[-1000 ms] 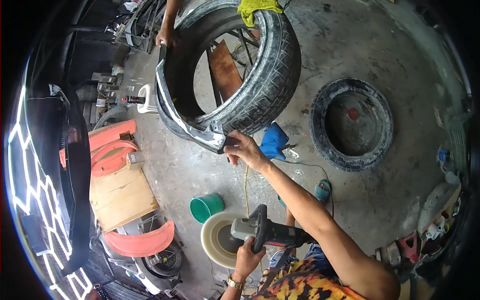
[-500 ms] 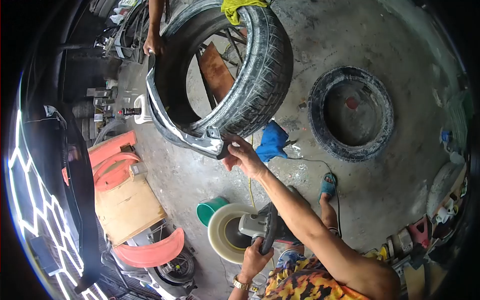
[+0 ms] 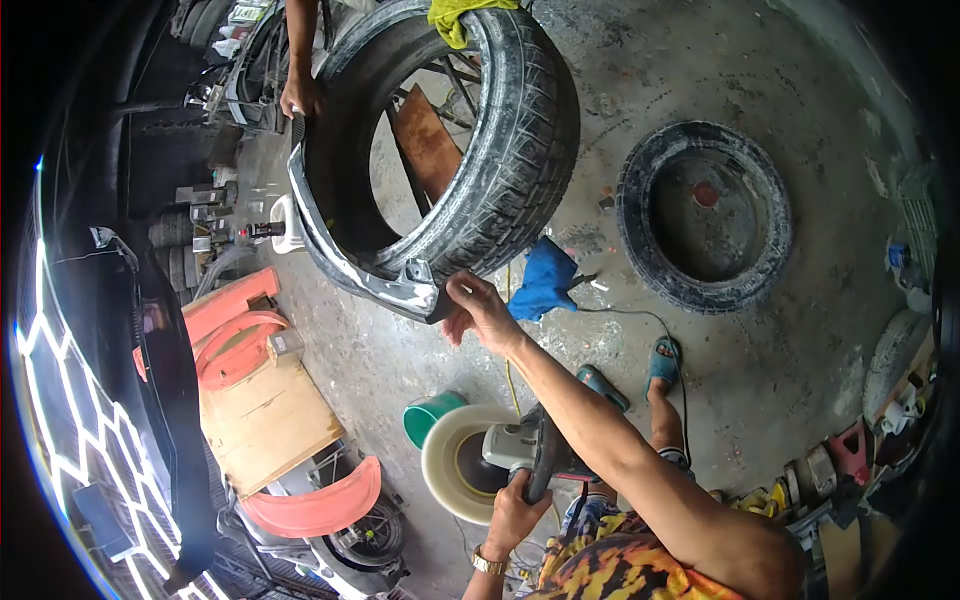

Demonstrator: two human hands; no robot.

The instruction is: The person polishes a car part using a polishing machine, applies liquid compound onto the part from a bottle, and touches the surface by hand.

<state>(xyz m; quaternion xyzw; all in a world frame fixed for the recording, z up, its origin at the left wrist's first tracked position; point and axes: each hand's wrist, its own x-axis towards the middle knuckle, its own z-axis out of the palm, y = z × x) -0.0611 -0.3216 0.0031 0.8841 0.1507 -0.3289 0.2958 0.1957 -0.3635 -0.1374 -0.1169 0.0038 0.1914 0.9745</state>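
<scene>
Black trim piece [image 3: 335, 255] along the lower left rim of the large tyre [image 3: 520, 150], a hand at either end.
Below the tyre, the left hand [image 3: 515, 515] is wrapped round the handle of a power tool [image 3: 512, 446]; at the tyre's lower edge, the right hand [image 3: 480, 312] touches the trim's near end, though whether it pinches I cannot tell. Another person's hand [image 3: 301, 95], at the tyre's upper left, grasps the far end.

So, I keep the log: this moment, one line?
left hand: grips power tool | right hand: at strip end | co-worker's hand: opposite end
</scene>
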